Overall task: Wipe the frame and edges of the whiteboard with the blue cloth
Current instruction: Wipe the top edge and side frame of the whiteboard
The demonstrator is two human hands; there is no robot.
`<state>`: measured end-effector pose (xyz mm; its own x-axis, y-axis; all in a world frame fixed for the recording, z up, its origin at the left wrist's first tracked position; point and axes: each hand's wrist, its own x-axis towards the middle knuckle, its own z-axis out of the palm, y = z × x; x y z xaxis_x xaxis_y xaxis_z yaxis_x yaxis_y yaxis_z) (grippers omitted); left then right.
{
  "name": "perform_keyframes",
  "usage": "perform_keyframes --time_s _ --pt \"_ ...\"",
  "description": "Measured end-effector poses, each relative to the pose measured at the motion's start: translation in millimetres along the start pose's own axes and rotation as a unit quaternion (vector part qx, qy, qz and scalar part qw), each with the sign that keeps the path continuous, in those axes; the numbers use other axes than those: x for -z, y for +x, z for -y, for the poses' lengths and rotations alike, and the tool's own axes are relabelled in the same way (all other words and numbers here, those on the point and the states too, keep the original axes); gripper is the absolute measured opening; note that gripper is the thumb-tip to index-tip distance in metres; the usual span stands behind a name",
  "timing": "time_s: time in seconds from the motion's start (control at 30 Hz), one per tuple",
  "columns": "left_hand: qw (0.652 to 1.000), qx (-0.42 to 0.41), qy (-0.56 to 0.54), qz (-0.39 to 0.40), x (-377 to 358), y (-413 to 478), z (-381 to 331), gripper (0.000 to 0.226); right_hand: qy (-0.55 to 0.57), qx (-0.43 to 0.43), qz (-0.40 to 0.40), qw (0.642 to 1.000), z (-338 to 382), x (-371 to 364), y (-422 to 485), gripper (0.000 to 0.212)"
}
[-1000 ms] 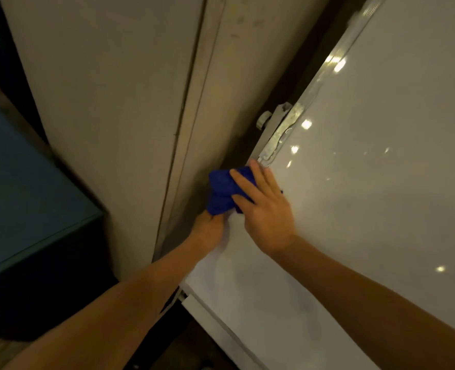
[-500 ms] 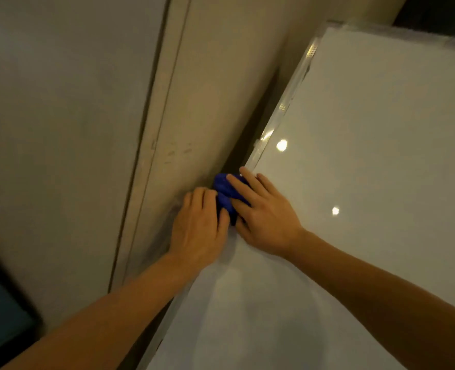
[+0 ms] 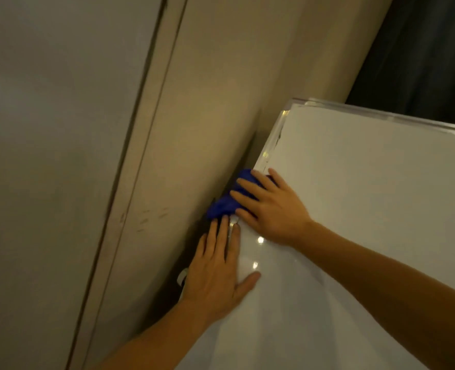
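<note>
The whiteboard fills the right half of the head view, with its silver frame running up the left edge to the top-left corner. A crumpled blue cloth is wrapped over that left edge. My right hand presses the cloth against the frame, fingers spread over it. My left hand lies flat on the same edge just below the cloth, fingertips touching the cloth's lower end, thumb on the board face.
A beige wall stands close behind the board's left edge, leaving a narrow dark gap. A pale door or panel with a vertical seam is further left. A dark curtain hangs above the board's top edge.
Both hands and the cloth have slid up the left frame toward the top corner. My left hand has come off the cloth and now lies flat below it.
</note>
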<state>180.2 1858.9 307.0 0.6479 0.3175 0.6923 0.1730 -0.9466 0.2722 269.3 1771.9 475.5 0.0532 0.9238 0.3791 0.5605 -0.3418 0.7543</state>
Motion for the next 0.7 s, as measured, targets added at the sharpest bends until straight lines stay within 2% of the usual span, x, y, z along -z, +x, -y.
perform_keyframes --time_s 0.07,0.13,0.17,0.27,0.3,0.33,0.4,0.47,0.5,0.53,0.6,0.63,0.67,0.7 --pt "1.000 -0.018 0.002 -0.001 -2.6 2.3 0.0 0.096 0.003 -0.131 -0.029 0.991 -41.6 5.4 9.4 0.053" --pt "0.999 -0.031 0.004 0.009 -3.6 3.3 -1.9 0.095 0.042 -0.248 -0.072 0.965 -49.9 3.9 9.3 0.050" --pt "0.999 -0.035 0.001 0.016 -4.9 2.5 -2.9 0.094 0.046 -0.243 -0.082 0.965 -36.3 -1.4 7.8 0.049" --pt "0.999 -0.027 -0.011 0.016 -7.4 3.3 -2.2 0.093 0.049 -0.017 -0.022 0.998 17.2 -19.0 -6.3 0.047" --pt "0.999 -0.027 -0.016 0.019 -6.3 5.1 -1.6 0.093 0.038 0.026 -0.007 0.999 11.1 -18.1 -5.7 0.047" --pt "0.999 -0.036 -0.016 0.014 -5.6 7.0 -1.5 0.093 0.029 0.025 -0.011 0.999 -5.2 -15.3 1.1 0.047" --pt "0.998 -0.055 -0.013 0.016 -3.9 10.8 -5.0 0.091 0.027 -0.090 -0.035 0.995 -47.0 -9.3 19.9 0.046" --pt "0.998 -0.046 -0.032 0.025 -2.0 15.3 -10.9 0.091 0.051 -0.226 -0.053 0.971 -75.0 -1.7 31.2 0.045" --pt "0.998 -0.042 -0.047 0.029 -2.3 18.8 -14.0 0.092 0.055 -0.248 -0.061 0.965 -71.5 -2.4 35.0 0.044" --pt "0.997 -0.041 -0.062 0.035 -4.0 22.9 -16.7 0.094 0.057 -0.223 -0.072 0.971 -60.1 -6.5 37.0 0.044" --pt "0.995 -0.040 -0.082 0.027 -8.6 30.0 -20.3 0.095 0.056 -0.035 -0.044 0.997 -25.8 -12.9 30.4 0.041" --pt "0.996 -0.036 -0.085 0.021 -9.9 33.6 -21.8 0.096 0.054 0.054 -0.023 0.997 -17.8 -14.9 23.9 0.040" --pt "0.996 -0.034 -0.081 0.019 -9.4 37.2 -23.3 0.095 0.040 0.101 -0.009 0.994 -25.4 -13.2 22.6 0.039" --pt "0.996 -0.037 -0.073 0.016 -9.1 39.9 -24.9 0.095 0.016 0.104 -0.015 0.994 -43.5 -10.8 27.5 0.039"
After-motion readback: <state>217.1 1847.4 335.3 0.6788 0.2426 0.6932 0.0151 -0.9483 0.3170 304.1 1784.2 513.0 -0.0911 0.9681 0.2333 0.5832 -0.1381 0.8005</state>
